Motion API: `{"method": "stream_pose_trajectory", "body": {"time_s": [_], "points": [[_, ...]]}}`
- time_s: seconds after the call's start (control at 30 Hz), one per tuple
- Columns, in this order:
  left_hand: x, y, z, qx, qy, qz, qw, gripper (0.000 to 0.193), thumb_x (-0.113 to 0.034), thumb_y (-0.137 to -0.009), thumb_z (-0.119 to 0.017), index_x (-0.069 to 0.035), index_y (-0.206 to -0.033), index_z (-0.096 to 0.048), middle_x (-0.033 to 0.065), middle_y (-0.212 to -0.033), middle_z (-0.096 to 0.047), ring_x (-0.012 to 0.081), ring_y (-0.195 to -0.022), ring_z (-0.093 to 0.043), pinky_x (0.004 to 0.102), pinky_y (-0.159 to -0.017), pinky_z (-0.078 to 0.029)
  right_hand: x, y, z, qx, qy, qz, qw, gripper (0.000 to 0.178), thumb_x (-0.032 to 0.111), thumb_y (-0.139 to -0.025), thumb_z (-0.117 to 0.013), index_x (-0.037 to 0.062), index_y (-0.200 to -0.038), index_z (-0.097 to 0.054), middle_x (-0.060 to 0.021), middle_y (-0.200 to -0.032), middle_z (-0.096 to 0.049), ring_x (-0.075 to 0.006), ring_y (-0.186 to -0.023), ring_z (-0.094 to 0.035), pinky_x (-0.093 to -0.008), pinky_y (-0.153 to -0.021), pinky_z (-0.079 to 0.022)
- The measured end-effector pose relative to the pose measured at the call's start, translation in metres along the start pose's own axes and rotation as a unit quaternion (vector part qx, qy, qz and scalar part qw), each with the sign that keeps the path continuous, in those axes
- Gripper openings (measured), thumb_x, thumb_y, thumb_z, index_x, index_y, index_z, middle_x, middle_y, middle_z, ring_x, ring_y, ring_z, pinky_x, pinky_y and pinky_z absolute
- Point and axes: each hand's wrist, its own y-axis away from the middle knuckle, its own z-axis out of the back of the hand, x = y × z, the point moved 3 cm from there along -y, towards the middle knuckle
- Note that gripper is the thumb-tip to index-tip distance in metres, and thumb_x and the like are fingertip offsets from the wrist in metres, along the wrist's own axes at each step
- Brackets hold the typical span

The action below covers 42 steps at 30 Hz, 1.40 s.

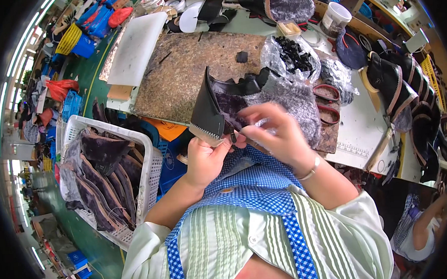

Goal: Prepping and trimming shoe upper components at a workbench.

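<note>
My left hand [207, 160] grips the lower edge of a black leather boot upper [206, 113] with a pale zigzag edge and dark plush lining, held upright in front of my apron. My right hand [283, 133] is at the lining side, its fingers curled inward and slightly blurred. Whatever its fingertips hold is hidden. A small black tab [233, 135] shows at the piece's lower edge between my hands. Beyond my right hand, grey plush [294, 104] lies on the worktable.
At left stands a white basket [147, 158] stacked with plush-lined pieces. A worn brown board [173, 67] covers the table, beside a white board [138, 43]. An open plastic bag of black parts [294, 54] lies beyond. Black boots [388, 80] line the right; a white bucket [336, 17] stands behind.
</note>
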Motion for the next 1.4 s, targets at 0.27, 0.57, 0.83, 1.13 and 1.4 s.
{"method": "stream_pose_trajectory", "body": {"time_s": [0.27, 0.57, 0.83, 1.13, 1.4], "points": [[0.009, -0.005, -0.011, 0.004, 0.098, 0.002, 0.995, 0.016, -0.011, -0.096, -0.056, 0.001, -0.103, -0.065, 0.0138, -0.097, -0.07, 0.0218, -0.085, -0.07, 0.0258, -0.068, -0.051, -0.051, 0.02, 0.087, -0.218, 0.477, -0.062, 0.849, 0.076, 0.024, -0.056, -0.088, 0.001, -0.119, -0.052, -0.0142, -0.104, -0.06, -0.0336, -0.101, -0.054, -0.0397, -0.091, -0.044], [0.009, -0.026, -0.013, 0.008, 0.112, 0.059, 0.992, 0.019, -0.007, -0.095, -0.055, 0.0, -0.11, -0.065, 0.0091, -0.104, -0.069, 0.0164, -0.096, -0.066, 0.0262, -0.079, -0.051, 0.007, 0.023, 0.056, -0.281, 0.44, 0.254, 0.814, 0.029, 0.002, -0.064, -0.07, 0.0053, -0.092, -0.065, -0.0078, -0.087, -0.061, -0.0286, -0.086, -0.057, -0.039, -0.079, -0.048], [-0.012, -0.028, 0.006, 0.011, 0.224, 0.122, 0.967, 0.012, -0.013, -0.092, -0.061, -0.005, -0.099, -0.067, 0.0084, -0.099, -0.07, 0.0106, -0.081, -0.065, 0.021, -0.069, -0.048, 0.026, 0.022, 0.006, -0.153, 0.481, 0.33, 0.797, 0.03, 0.011, -0.069, -0.061, 0.0024, -0.097, -0.067, -0.0066, -0.092, -0.058, -0.0232, -0.084, -0.061, -0.0329, -0.068, -0.048], [-0.008, -0.025, -0.011, 0.025, 0.204, 0.074, 0.976, 0.014, -0.006, -0.093, -0.058, 0.001, -0.101, -0.068, 0.0054, -0.094, -0.069, 0.0125, -0.085, -0.065, 0.0242, -0.073, -0.053, 0.034, 0.019, -0.013, -0.13, 0.514, 0.326, 0.782, 0.031, 0.014, -0.072, -0.06, -0.0008, -0.099, -0.066, -0.0081, -0.094, -0.059, -0.0229, -0.088, -0.061, -0.0317, -0.069, -0.048], [-0.006, -0.032, 0.0, 0.013, 0.142, 0.078, 0.987, 0.012, -0.003, -0.091, -0.06, 0.003, -0.097, -0.068, 0.0067, -0.084, -0.069, 0.0125, -0.075, -0.064, 0.0239, -0.07, -0.051, 0.01, 0.028, -0.013, -0.034, 0.335, 0.377, 0.863, 0.02, 0.019, -0.078, -0.072, 0.0081, -0.094, -0.071, -0.0065, -0.089, -0.065, -0.0194, -0.074, -0.064, -0.0308, -0.063, -0.05]]}}
